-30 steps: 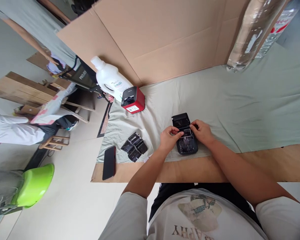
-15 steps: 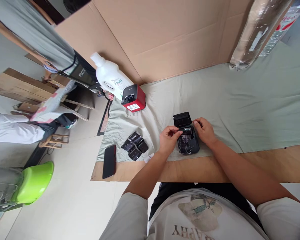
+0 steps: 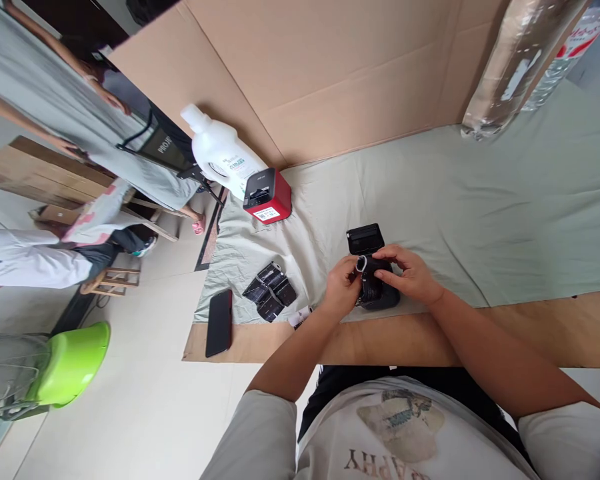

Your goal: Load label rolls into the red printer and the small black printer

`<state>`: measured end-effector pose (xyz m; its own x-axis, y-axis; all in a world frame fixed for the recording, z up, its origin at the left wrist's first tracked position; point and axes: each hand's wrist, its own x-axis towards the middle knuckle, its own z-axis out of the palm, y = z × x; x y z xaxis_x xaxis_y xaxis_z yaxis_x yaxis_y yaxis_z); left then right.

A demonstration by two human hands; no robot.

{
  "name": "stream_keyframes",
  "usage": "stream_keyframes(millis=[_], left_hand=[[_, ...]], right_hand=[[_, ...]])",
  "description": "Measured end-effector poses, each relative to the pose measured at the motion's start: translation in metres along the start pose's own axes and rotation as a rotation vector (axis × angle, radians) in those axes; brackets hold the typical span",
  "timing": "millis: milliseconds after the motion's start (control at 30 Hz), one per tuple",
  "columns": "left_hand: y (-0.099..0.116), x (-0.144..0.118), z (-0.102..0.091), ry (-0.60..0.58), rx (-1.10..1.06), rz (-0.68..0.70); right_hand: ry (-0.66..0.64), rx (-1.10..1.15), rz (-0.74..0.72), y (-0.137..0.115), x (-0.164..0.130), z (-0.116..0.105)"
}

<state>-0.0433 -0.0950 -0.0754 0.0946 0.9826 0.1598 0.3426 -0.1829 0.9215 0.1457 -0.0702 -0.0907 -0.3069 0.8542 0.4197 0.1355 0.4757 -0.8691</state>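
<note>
Roll (image 3: 369, 265) in both hands, open black printer (image 3: 373, 283) below

Two small printers: one black with its lid up (image 3: 366, 239), one red (image 3: 267, 195). One roll (image 3: 364, 264) between two hands, left hand (image 3: 344, 287) and right hand (image 3: 410, 273). One white bottle (image 3: 220, 158), one phone (image 3: 219, 323), one green basin (image 3: 70, 365). Several black-wrapped rolls (image 3: 271, 292) in a heap (exact number unclear).

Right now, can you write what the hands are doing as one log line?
left hand: pinching small roll | right hand: on black printer, lid open | nearby: red printer, phone, green cloth
</note>
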Motion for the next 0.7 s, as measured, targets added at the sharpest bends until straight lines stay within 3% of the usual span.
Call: stream_keyframes(millis=[100,300,467,700], left_hand=[[-0.003,0.001,-0.009,0.015,0.196,0.086],[-0.010,-0.002,-0.018,-0.058,0.300,0.099],[-0.009,-0.002,-0.017,-0.067,0.363,0.153],[-0.009,0.002,-0.011,-0.018,0.340,0.101]], right_hand=[[-0.029,-0.076,-0.017,0.003,0.002,-0.003],[-0.039,-0.291,-0.028,0.007,0.002,-0.002],[-0.023,-0.349,-0.008,0.013,0.001,0.000],[0.008,-0.357,-0.014,0.014,0.001,0.001]])
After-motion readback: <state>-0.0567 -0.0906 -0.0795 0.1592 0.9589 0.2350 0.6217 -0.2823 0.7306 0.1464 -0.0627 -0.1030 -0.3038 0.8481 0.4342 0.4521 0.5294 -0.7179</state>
